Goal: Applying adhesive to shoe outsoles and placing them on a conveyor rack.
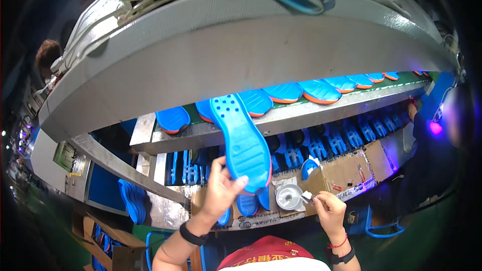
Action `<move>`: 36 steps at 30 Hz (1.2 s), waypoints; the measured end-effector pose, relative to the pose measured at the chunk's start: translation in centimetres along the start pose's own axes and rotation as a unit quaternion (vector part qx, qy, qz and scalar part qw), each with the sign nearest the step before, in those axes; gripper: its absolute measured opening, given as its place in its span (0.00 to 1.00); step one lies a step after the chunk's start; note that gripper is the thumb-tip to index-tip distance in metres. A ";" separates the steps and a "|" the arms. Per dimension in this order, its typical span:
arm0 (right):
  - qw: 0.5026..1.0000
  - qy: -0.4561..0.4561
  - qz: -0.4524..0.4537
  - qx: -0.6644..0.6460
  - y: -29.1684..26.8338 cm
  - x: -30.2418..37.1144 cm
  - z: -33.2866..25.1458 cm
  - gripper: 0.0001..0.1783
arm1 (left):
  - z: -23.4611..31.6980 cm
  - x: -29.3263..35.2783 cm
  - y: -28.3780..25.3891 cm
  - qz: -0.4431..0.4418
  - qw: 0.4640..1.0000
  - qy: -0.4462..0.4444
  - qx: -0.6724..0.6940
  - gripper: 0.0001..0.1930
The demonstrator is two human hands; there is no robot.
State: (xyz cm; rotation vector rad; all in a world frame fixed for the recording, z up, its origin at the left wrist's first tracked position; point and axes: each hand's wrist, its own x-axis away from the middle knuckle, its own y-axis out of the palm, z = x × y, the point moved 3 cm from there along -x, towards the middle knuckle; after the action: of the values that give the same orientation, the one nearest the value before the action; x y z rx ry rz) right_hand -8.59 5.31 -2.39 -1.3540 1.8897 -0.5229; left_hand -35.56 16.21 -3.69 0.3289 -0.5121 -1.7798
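A blue shoe sole [243, 143] with an orange-red edge is gripped by its near end in my left hand [222, 190], thumb on its face. It slants up and away, its far end in front of the conveyor. My right hand [329, 208] pinches a small thin thing with a white tip [307, 195]; its exact kind is too small to make out. That tip is at the right side of a round white bowl [289, 186] standing on the cardboard-covered bench. More blue soles [247, 205] lie on the bench below the held one.
Blue soles [321, 90] line the conveyor under a grey metal hood [251, 40]. Blue racks [316, 148] stand below it. Cardboard [346, 168] covers the bench at right. Stacked soles [131, 200] and an open carton [118, 256] are at left. Another person's arm [412, 113] reaches in at right.
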 end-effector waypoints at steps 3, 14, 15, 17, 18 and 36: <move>1.000 0.010 0.011 0.008 -0.1 0.5 0.4 0.06 | 2.8 -2.9 -1.3 -0.010 1.000 -0.016 0.014 0.24; 0.999 0.041 0.012 0.007 0.1 1.3 1.5 0.06 | 8.1 -10.6 -7.6 0.081 0.996 0.018 0.017 0.10; 0.999 0.039 0.010 0.012 0.2 1.4 1.5 0.05 | 8.4 -11.4 -8.6 0.084 0.996 0.025 0.023 0.10; 0.999 0.037 0.010 0.016 0.4 1.3 1.4 0.05 | 9.4 -12.6 -10.3 0.096 0.993 0.040 0.049 0.06; 0.999 0.048 0.004 0.013 0.5 1.3 1.1 0.05 | 9.5 -13.6 -11.4 0.132 0.986 0.055 0.083 0.07; 1.000 -0.012 -0.018 0.006 3.5 1.8 -1.4 0.04 | 11.1 -14.8 -28.8 0.181 0.856 0.266 -0.404 0.06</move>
State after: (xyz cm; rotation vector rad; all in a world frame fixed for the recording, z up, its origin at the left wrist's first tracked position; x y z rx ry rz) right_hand -12.21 4.75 -4.49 -1.3829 1.8428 -0.5341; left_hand -61.00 38.38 -9.24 0.1013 0.5489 -1.3053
